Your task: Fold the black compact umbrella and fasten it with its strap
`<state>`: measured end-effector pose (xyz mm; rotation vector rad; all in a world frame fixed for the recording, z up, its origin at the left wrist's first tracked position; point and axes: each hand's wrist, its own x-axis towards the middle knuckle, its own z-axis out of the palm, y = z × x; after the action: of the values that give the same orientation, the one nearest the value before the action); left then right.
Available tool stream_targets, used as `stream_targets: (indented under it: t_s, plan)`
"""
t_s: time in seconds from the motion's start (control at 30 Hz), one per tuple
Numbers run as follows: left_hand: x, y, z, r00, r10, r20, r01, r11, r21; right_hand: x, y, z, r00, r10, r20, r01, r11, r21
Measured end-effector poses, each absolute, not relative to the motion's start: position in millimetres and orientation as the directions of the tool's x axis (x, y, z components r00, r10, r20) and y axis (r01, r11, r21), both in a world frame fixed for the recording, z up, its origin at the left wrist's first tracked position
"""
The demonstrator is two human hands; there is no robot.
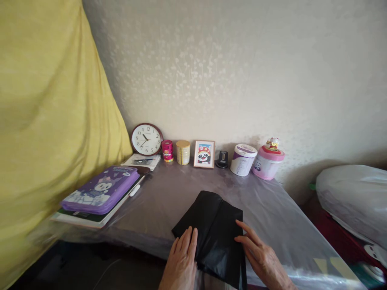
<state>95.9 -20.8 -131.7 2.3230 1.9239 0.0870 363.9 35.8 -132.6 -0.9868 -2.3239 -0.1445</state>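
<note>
A folded black piece of thin, slightly shiny material (216,237) lies at the near edge of the table, a crease running down its middle. Its lower part reaches past the table edge, and a narrow strip hangs at its right side. My left hand (183,255) rests on its lower left part, fingers stretched out close together; the thumb is hidden. On the right edge, my right hand (261,251) touches the material with its fingertips, fingers extended and apart. What lies beneath the material is hidden.
On the left are a purple zip case (102,191) on books and a white pen (134,190). Along the wall stand a clock (147,139), tins (183,153), a picture frame (204,154), a white tub (243,160) and a pink tub (268,163). A yellow curtain (54,100) hangs left.
</note>
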Motion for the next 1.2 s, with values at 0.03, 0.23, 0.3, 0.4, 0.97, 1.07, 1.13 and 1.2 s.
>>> stream_targets:
  t_s: [0.03, 0.23, 0.3, 0.4, 0.97, 1.07, 1.13, 1.2]
  plan:
    - [95.7, -21.1, -131.8, 0.192, 0.981, -0.028, 0.973, -0.187, 0.137, 363.5, 36.0, -132.5, -0.541, 0.617, 0.571, 0.681, 0.720, -0.133]
    - [95.8, -21.1, -130.1, 0.187, 0.980, -0.060, 0.973, -0.177, 0.152, 360.8, 37.7, -129.4, -0.521, 0.612, 0.595, 0.667, 0.727, -0.165]
    - [95.4, -20.5, -130.5, 0.184, 0.982, -0.049, 0.972, -0.175, 0.155, 358.5, 38.3, -124.5, -0.509, 0.611, 0.606, 0.656, 0.731, -0.186]
    - [94.2, -20.7, -129.9, 0.183, 0.981, -0.057, 0.971, -0.171, 0.169, 351.1, 41.3, -113.2, -0.470, 0.594, 0.652, 0.625, 0.746, -0.229]
    - [89.3, -23.0, -122.9, 0.209, 0.977, -0.049, 0.958, -0.195, 0.211, 239.0, 101.8, -88.3, -0.406, 0.471, 0.783, 0.480, 0.839, -0.256]
    - [88.3, -21.3, -126.0, 0.215, 0.976, -0.041, 0.956, -0.202, 0.214, 226.5, 108.9, -93.3, -0.428, 0.492, 0.758, 0.509, 0.825, -0.247]
    - [87.4, -20.1, -128.0, 0.212, 0.977, -0.036, 0.956, -0.200, 0.214, 220.2, 113.3, -97.1, -0.449, 0.512, 0.733, 0.533, 0.811, -0.240]
    - [86.4, -18.9, -129.6, 0.213, 0.977, -0.033, 0.955, -0.201, 0.218, 214.9, 117.7, -101.6, -0.471, 0.531, 0.704, 0.556, 0.798, -0.230]
